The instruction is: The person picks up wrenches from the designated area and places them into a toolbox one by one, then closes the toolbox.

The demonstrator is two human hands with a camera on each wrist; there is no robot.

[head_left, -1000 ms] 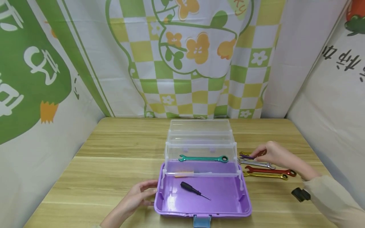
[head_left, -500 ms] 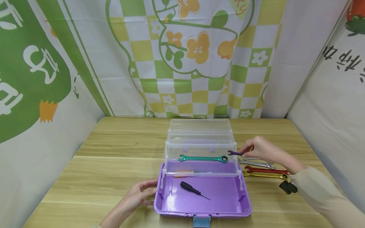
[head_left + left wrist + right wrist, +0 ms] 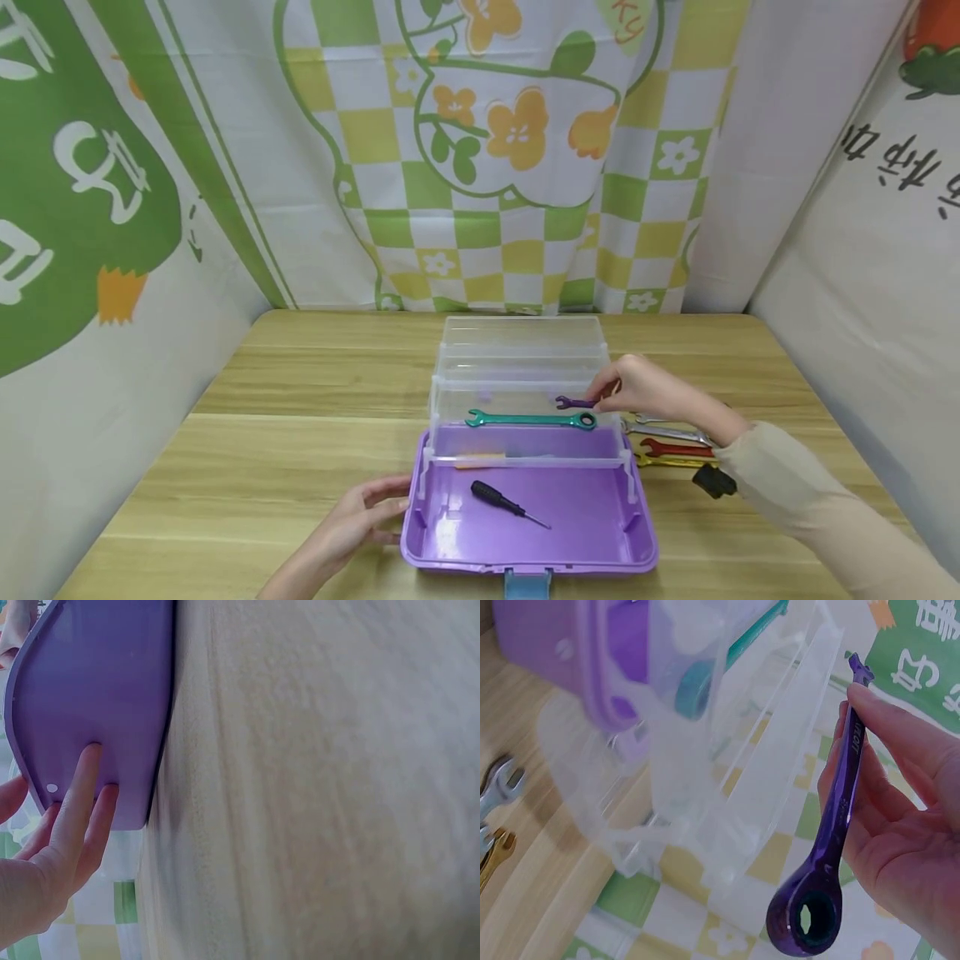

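Note:
An open purple toolbox (image 3: 633, 546) with clear fold-out trays (image 3: 521, 354) sits mid-table. My right hand (image 3: 637, 388) pinches a small purple wrench (image 3: 573, 402) (image 3: 840, 810) over the clear tray, just above a teal wrench (image 3: 531, 418) (image 3: 697, 686) lying in that tray. A black screwdriver (image 3: 506, 502) lies on the purple bottom. My left hand (image 3: 360, 521) (image 3: 52, 840) rests with straight fingers against the box's left wall (image 3: 97, 697).
Silver (image 3: 667, 432), red (image 3: 675, 447) and gold (image 3: 660, 461) wrenches lie on the wooden table (image 3: 262, 450) right of the box, partly behind my right sleeve. An orange-handled tool (image 3: 480, 459) lies in the front clear tray. Patterned cloth walls surround the table.
My right hand lifted the purple wrench from the pile at the right and carried it leftward over the clear tray. The left hand stayed at the box's side.

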